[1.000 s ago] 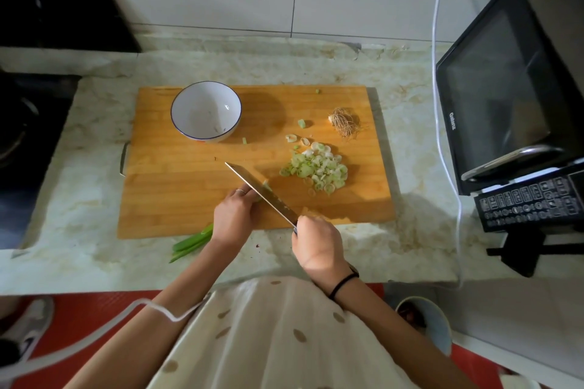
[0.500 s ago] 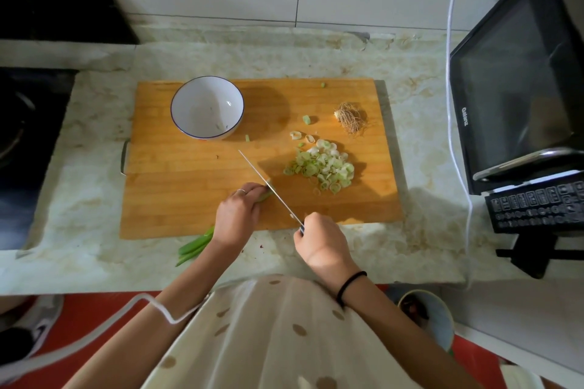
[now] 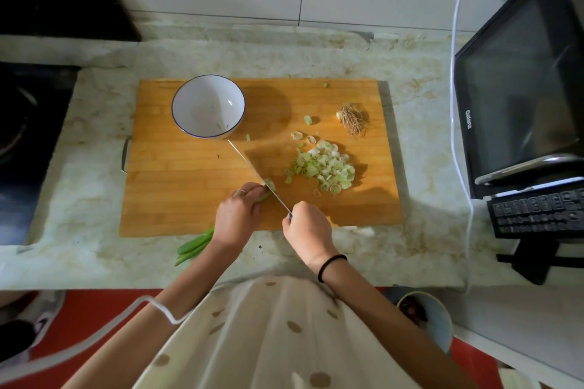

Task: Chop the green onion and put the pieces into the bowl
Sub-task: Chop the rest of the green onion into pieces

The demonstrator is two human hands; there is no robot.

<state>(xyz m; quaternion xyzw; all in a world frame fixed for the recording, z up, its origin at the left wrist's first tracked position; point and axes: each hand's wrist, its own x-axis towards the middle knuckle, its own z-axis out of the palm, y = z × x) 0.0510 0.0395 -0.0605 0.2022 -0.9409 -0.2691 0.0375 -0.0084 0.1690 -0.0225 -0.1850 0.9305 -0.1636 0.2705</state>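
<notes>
On the wooden cutting board (image 3: 189,199), your left hand (image 3: 237,215) pins the green onion (image 3: 194,245) down, with fingers curled over the stalk and knuckles toward the blade. One finger has a ring (image 3: 240,191). The stalk runs diagonally: its green tail hangs off the board's near edge onto the countertop (image 3: 426,230), and its pale cut end pokes out past your fingertips, right at the blade.

Your right hand (image 3: 308,230) is clenched round the handle of the knife (image 3: 252,167), handle mostly hidden in the fist. The blade shows edge-on as a thin line, with its tip pointing up-left toward the bowl (image 3: 202,104) and just short of the rim. The blade meets the onion's cut end; can't tell whether it has gone through.

That bowl is white with a blue rim, upright on the board's far-left part, with a few tiny flecks inside. The heap of chopped pieces (image 3: 322,169) sits right of the blade, on the board, well apart from the bowl. A few stray slices (image 3: 297,135) lie between the heap and the far edge, and one green bit is just beside the bowl. The cut-off root end (image 3: 352,118) lies far-right on the board, beyond the heap.

A black hair tie (image 3: 331,265) is on your right wrist. At the counter's right stands a microwave (image 3: 521,88), at its left a dark stove (image 3: 25,136).
</notes>
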